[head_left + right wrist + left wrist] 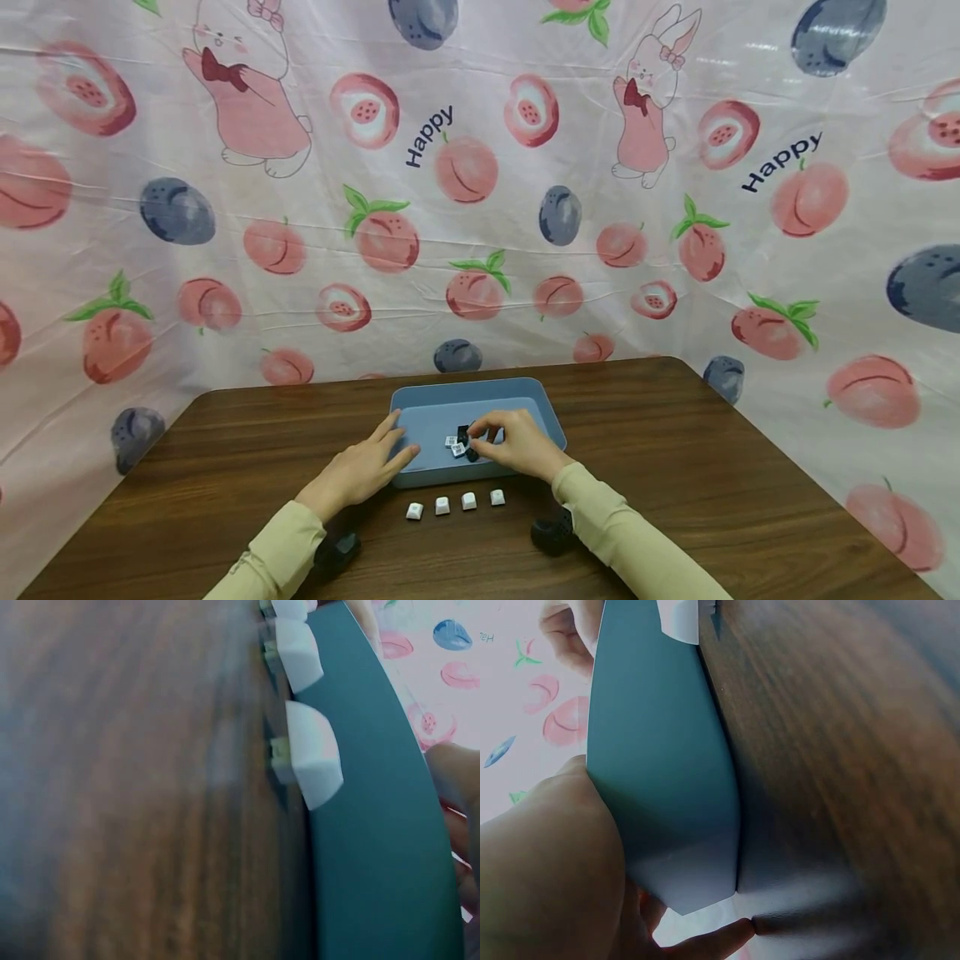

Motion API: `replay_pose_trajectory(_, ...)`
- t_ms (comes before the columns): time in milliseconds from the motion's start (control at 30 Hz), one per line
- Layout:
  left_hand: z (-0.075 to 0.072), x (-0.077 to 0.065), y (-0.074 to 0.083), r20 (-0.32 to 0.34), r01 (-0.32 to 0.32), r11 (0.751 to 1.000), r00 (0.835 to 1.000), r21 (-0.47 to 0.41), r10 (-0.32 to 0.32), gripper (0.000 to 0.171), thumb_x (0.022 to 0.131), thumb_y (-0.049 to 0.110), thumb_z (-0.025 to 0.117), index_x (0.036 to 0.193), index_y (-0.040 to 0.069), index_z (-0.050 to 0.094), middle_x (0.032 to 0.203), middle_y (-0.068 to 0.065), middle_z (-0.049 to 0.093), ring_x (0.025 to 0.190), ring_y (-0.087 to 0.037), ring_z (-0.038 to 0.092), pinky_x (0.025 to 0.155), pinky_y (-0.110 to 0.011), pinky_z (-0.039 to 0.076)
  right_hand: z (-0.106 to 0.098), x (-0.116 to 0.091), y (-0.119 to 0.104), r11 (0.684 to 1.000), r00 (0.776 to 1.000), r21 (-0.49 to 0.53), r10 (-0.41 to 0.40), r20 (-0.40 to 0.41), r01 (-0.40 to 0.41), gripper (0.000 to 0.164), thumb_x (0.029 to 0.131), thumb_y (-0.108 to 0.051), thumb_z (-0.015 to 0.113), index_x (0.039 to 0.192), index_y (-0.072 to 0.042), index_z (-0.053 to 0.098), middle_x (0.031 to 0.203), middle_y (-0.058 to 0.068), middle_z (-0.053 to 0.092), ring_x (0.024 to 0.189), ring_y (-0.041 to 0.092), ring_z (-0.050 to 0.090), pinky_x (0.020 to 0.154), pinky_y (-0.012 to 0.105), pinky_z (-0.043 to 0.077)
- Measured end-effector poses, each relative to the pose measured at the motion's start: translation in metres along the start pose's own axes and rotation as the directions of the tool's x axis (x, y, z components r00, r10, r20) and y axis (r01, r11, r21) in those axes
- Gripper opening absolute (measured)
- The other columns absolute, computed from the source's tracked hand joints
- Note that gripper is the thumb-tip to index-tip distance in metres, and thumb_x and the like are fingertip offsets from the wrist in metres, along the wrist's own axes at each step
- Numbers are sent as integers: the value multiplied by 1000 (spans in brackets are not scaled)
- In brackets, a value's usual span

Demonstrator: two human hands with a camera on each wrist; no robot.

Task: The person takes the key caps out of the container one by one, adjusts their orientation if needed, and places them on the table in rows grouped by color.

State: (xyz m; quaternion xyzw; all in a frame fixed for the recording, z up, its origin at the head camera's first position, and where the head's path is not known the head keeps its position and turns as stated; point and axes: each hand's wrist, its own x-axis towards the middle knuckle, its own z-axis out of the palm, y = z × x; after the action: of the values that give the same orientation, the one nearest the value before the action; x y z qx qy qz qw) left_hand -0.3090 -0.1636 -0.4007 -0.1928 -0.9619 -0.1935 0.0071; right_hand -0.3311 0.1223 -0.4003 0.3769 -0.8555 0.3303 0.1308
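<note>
A shallow blue tray (480, 475) lies on the table, with several small pieces in it. Some are black pieces (462, 432), and others are small white squares with dark marks (458, 450). My right hand (517, 446) reaches over the tray's front right side, and its thumb and index finger pinch at a small black piece. That piece is largely hidden by the fingertips. At the tray's left edge my left hand (360, 471) rests with its fingers spread, touching the rim. In front of the tray stand several white keycaps (442, 506), each apart from the others; the right wrist view shows a pale switch (280, 759) under one keycap (313, 754).
Dark wood makes up the table (645, 433), whose far edge meets a hanging fruit-print cloth (480, 208). A black object (552, 533) lies under the right forearm, and another black object (337, 550) is beside the left wrist.
</note>
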Motion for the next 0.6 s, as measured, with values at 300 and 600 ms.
replay_pose_trajectory(300, -4, 2, 1, 7, 2, 1000, 1000, 5, -2, 69, 106, 52, 45, 151, -1, 46, 170, -14, 20, 125, -49, 58, 102, -64, 44, -3, 2, 5, 992, 990, -118, -34, 139, 51, 28, 106, -22, 57, 129, -18, 72, 111, -1, 72, 87, 9, 58, 74, 28, 50)
replay_pose_trajectory(600, 0, 2, 0, 13, -1, 1000, 1000, 5, 1, 69, 107, 52, 45, 152, -1, 45, 170, -15, 20, 124, -50, 59, 101, -64, 45, -3, -1, -1, 989, 931, -149, 32, 364, 25, 46, 113, -34, 26, 149, -30, 54, 139, -11, 63, 119, 14, 53, 107, 46, 40)
